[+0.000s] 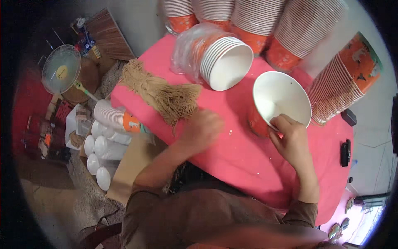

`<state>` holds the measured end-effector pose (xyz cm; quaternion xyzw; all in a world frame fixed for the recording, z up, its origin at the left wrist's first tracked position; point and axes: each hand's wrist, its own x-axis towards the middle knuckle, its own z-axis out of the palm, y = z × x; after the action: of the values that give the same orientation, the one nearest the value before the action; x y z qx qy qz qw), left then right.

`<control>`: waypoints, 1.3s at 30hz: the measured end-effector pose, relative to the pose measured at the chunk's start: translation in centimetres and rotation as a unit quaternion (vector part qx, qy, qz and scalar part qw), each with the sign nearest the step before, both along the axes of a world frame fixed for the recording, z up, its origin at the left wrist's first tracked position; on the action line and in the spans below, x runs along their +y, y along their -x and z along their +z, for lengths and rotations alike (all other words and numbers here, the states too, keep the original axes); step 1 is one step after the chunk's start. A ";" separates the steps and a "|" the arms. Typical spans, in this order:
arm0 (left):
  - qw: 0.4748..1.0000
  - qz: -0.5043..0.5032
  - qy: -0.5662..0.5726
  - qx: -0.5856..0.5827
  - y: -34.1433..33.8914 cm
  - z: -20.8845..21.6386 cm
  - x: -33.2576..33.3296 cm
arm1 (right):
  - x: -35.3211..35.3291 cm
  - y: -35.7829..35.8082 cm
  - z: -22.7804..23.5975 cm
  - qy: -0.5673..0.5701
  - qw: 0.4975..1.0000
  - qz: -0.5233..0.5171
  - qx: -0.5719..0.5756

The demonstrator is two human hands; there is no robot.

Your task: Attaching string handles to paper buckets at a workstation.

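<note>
A large paper bucket (277, 97), white inside and orange outside, stands slightly tilted on the pink-covered table (232, 162). My right hand (291, 139) pinches its near rim between thumb and fingers. My left hand (205, 129) is smeared by motion beside a bundle of brown cords (161, 93), so its fingers and anything in them cannot be made out. Behind these lies a nested stack of white-lined paper buckets (228, 64), partly in clear plastic. To the right leans another stack of orange buckets (338, 81), with thin brown cord along its rims.
Tall bucket stacks (259, 20) line the table's far side. A dark box (349, 117) and a black object (345, 152) are at the right edge. Below left, a carton (132, 162) holds white cups (103, 149). A round fan (62, 68) stands farther left.
</note>
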<state>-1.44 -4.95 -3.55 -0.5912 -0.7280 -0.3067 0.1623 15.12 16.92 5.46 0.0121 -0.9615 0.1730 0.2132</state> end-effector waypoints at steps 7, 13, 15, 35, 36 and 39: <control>0.988 0.131 0.079 0.002 5.5 2.8 -3.4 | -0.3 0.7 -0.6 -0.028 0.999 -0.013 0.031; 0.984 0.032 0.108 0.136 8.4 0.2 -1.1 | -0.6 0.4 -0.6 -0.032 0.999 -0.013 0.031; 0.981 0.057 0.137 0.124 8.7 0.4 -1.0 | -0.6 0.4 -0.5 -0.028 0.999 -0.007 0.031; 0.985 0.065 0.142 0.073 6.7 -0.6 0.5 | -0.6 0.3 -0.4 -0.033 0.999 -0.002 0.025; 0.985 0.064 0.141 0.073 6.7 -0.5 0.6 | -0.6 0.3 -0.4 -0.039 0.999 0.000 0.028; 0.981 0.074 0.152 0.095 6.9 -0.6 1.0 | -0.7 0.4 -0.4 -0.042 0.999 -0.007 0.023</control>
<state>-8.37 -3.98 -4.13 -0.5803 -0.7888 -0.1222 0.1617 14.74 16.25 5.07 0.0188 -0.9629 0.1305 0.2354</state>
